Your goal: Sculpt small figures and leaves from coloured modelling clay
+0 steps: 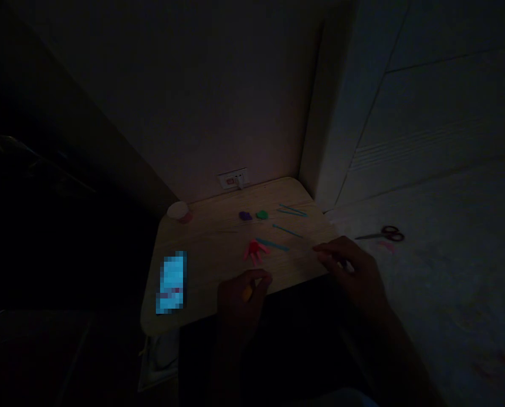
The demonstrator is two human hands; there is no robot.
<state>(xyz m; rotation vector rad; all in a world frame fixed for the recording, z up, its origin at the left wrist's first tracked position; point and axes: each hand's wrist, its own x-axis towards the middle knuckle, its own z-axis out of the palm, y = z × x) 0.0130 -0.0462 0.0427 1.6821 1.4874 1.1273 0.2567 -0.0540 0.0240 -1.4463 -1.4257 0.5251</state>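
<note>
The left hand's (238,302) grip curls around a yellow piece (247,292); whether the right hand's (358,268) narrow grip holds anything cannot be told. The pink figure (255,249) lies on the counter (208,254) just beyond the left hand, the right hand farther off.

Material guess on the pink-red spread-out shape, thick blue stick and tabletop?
Pink-red shape: probably modelling clay, matte; soft, rounded strips. Thick blue stick: perhaps plastic; straight, even-coloured, finish unclear. Tabletop: likely wood or wood-look laminate; pale, dull, faintly grained.
</note>
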